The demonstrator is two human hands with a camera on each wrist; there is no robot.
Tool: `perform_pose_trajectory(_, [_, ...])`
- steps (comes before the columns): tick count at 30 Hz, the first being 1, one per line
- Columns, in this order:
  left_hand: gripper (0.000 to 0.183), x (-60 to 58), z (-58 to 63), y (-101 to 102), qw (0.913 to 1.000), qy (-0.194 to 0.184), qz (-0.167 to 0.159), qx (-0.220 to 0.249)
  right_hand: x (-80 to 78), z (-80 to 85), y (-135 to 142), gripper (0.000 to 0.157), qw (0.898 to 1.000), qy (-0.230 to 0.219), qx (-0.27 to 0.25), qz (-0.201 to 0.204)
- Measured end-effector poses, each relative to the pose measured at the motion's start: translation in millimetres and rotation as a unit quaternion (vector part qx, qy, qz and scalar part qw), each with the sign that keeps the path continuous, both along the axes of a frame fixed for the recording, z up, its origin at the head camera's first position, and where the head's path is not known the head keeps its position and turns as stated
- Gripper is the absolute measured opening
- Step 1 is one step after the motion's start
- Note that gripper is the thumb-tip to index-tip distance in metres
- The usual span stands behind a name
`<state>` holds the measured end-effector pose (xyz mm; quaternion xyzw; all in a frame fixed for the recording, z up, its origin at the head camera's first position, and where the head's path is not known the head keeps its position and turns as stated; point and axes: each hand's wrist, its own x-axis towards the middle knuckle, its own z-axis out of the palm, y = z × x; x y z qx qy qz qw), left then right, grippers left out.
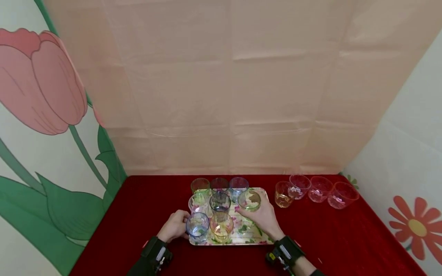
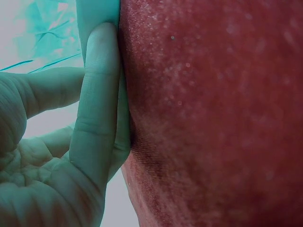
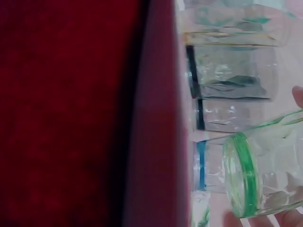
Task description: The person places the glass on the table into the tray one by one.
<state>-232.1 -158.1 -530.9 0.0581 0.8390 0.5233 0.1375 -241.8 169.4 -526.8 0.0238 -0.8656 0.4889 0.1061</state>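
In the head view, my right hand (image 1: 264, 218) grips a green-tinted glass (image 1: 249, 206) over the right part of the floral tray (image 1: 246, 232). The right wrist view has this glass (image 3: 279, 165) tilted, its green base band apart from the tray surface, fingers (image 3: 289, 218) curled about it. My left hand (image 1: 175, 226) holds the tray's front left corner, beside a blue glass (image 1: 198, 227). In the left wrist view one finger (image 2: 97, 90) lies along the tray's side wall; the thumb's tip is hidden. An amber glass (image 1: 221, 228) stands right of the blue one.
Further back on the tray stand a dark grey glass (image 1: 220, 202), a pale pink glass (image 1: 198, 203) and a back row with green (image 1: 200, 186), purple (image 1: 220, 184) and blue (image 1: 239, 187) glasses. Several amber and pink glasses (image 1: 319, 189) stand right on the red cloth (image 1: 310, 237).
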Motion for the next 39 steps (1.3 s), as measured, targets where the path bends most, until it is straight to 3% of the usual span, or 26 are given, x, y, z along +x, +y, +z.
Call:
perform_pose_trajectory(13, [0.018,-0.3,0.5,-0.2,1.0000,0.001,-0.004,-0.001,2.2,-5.1,-6.8,0.093,0.998,-0.031,0.059,0.003])
perform_pose_trajectory(27, [0.019,-0.6,0.5,-0.5,1.0000,0.001,-0.006,0.004,0.5,-4.8,-11.9,0.101,0.995,-0.049,0.083,0.002])
perform_pose_trajectory(39, [0.019,0.0,-0.3,0.4,1.0000,0.000,-0.005,0.000,-2.0,-8.1,-15.6,0.091,0.998,-0.029,0.046,0.028])
